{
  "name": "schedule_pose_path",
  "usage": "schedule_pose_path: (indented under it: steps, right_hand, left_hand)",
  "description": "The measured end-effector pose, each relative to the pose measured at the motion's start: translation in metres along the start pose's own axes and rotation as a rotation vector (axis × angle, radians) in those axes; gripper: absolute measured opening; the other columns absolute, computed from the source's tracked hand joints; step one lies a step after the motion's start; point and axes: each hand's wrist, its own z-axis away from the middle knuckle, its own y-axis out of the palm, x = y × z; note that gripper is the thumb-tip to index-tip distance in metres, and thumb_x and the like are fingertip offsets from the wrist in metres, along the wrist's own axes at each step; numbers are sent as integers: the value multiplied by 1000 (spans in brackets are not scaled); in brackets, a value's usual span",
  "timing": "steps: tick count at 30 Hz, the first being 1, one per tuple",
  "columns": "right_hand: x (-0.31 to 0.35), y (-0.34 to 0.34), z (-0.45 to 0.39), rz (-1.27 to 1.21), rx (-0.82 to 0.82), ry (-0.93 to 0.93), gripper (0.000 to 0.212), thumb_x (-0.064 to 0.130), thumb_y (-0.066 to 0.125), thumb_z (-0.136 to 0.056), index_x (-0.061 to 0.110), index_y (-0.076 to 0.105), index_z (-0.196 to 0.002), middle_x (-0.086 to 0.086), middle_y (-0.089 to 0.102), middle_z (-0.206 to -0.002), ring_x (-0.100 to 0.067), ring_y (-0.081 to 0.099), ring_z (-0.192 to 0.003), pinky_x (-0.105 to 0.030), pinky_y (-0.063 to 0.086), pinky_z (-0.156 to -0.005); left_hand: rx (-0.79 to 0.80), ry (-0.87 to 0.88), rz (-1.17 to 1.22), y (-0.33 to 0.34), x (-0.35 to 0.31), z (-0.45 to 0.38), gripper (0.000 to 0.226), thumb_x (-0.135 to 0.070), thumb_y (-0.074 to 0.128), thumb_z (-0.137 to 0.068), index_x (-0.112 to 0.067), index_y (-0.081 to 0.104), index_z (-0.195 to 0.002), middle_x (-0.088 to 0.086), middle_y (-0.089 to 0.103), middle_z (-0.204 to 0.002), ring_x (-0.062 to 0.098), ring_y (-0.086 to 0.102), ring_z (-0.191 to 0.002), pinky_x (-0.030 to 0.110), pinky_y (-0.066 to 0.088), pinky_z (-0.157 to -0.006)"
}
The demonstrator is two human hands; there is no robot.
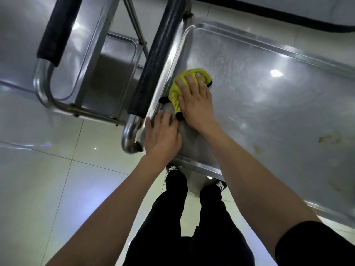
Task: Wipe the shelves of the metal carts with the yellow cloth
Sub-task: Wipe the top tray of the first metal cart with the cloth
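Right hand (196, 104) pressed flat, fingers spread, on the soft, light cloth (180, 87) at the shelf's (269, 104) near-left corner; left hand (163, 135) lay open, empty.

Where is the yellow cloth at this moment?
In the head view, the yellow cloth lies on the top shelf of the right-hand cart, near its left rim beside the black handle, pressed flat under the right hand.

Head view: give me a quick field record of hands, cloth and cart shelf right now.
right hand: palm down, pressing the yellow cloth
left hand: flat on the shelf's near corner, beside the cloth
top shelf: cloth sits at its handle end
stains: yellowish marks on the shelf, away from the cloth
second cart: left, untouched
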Motion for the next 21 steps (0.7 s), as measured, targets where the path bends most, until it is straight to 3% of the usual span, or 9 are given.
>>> schedule_pose_path:
  steps: [5, 8, 13, 21]
  right_hand:
    - [-32, 3, 40, -42, -56, 150, 49, 34, 35, -103, 29, 34, -151, -2, 23, -162, -29, 11, -152, -42, 16, -119]
    - [-63, 2, 67, -29, -95, 189, 49, 34, 37, -102, 29, 33, -151, -2, 26, -161, -29, 14, -151, -44, 21, -118]
    - [-121, -7, 119, -53, -103, 237, 48, 34, 38, -102, 28, 34, -150, -2, 25, -161, -30, 15, -151, -47, 23, -117]
    - [-222, -33, 221, -62, -110, 446, 51, 33, 38, -102, 30, 30, -152, 0, 19, -163, -29, 10, -151, -45, 18, -119]
  left_hand:
    - [5, -37, -9, 3, -12, 8, 51, -34, 49, -90, -17, 46, -138, 8, 40, -149, 32, 27, -144, 54, 25, -114]
    - [7, -20, -25, 2, -34, 10, 47, -36, 49, -90, -17, 48, -133, 8, 39, -147, 31, 29, -141, 56, 29, -111]
    - [20, 129, -19, 1, -109, 22, 37, -33, 43, -94, -19, 53, -127, 5, 44, -142, 29, 37, -132, 51, 38, -100]
    - [62, 240, -19, 22, -214, 43, 36, -33, 44, -97, -18, 55, -127, 4, 43, -141, 28, 35, -134, 50, 38, -102]
